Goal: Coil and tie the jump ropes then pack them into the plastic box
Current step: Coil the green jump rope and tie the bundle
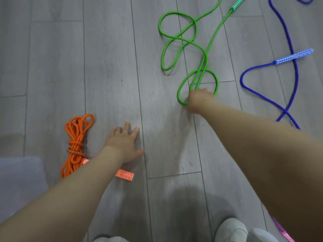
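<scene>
An orange jump rope [76,144] lies coiled and tied on the grey floor at the lower left, its patterned handle [125,175] partly under my left forearm. My left hand [125,142] rests flat on the floor beside it, fingers spread, holding nothing. A green jump rope [178,39] sprawls in loose loops at the upper middle, its handle [236,4] at the top. My right hand [199,100] grips the green rope's nearest loop. A blue jump rope [295,70] with a patterned handle [293,56] lies loose at the right.
Grey plank flooring [52,58] fills the view. A pale translucent surface [19,180] shows at the lower left edge. A pink patterned handle [283,231] pokes in at the bottom right. White shoes [230,229] are at the bottom.
</scene>
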Motion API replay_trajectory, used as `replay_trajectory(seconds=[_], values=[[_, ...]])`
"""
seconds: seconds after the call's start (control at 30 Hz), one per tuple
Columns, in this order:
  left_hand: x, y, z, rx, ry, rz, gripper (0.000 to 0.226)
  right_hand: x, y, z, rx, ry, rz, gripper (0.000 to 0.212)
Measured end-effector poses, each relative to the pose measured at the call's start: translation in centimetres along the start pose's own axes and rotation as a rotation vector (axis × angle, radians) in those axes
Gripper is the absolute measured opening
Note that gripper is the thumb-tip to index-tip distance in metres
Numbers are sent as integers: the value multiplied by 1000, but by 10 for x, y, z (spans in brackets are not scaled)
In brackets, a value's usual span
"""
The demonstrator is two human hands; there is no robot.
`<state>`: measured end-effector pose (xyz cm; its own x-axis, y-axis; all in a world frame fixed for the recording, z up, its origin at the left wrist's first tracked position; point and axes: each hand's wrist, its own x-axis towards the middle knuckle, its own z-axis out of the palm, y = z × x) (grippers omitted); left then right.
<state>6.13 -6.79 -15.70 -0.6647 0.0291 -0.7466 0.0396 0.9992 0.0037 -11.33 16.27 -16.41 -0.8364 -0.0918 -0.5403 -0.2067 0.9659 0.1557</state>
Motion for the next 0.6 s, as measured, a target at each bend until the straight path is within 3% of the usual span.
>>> replay_trajectory(seconds=[0.1, 0.23, 0.33, 0.43, 0.5, 0.6], values=[[1, 1, 0, -7, -7, -12, 92, -27, -2, 21, -114, 47, -108, 34], [0, 0, -2, -34, -12, -15, 90, -68, -1, 51, 33, 19, -154, 27], [-4, 1, -9, -135, -19, -23, 82, -112, -4, 73, 361, -92, -145, 29], [-21, 5, -5, -256, 2, -23, 78, -154, -14, 81, 765, -236, -68, 15], [-41, 13, 4, -310, 23, 17, 74, -179, -22, 78, 1101, -354, 38, 20], [-74, 26, 11, -440, -41, 67, 61, -218, -35, 61, 1408, -515, 111, 26]])
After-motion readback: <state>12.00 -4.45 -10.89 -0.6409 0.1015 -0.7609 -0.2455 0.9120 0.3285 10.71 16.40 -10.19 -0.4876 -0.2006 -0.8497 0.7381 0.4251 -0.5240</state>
